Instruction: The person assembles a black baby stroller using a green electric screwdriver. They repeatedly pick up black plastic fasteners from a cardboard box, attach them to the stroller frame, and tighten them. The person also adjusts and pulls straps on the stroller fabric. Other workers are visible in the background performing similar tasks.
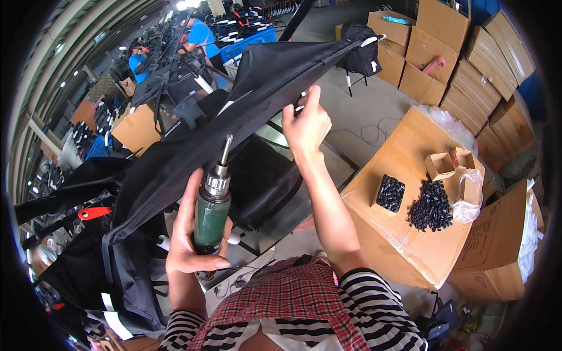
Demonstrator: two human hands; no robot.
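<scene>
Apron (266, 298), driver (211, 219), right fingers (313, 98) apart, at fabric (252, 102) edge

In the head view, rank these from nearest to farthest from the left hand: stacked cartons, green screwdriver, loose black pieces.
1. Green screwdriver: held in the left hand.
2. Loose black pieces: on a box, right side.
3. Stacked cartons: upper right background.
</scene>
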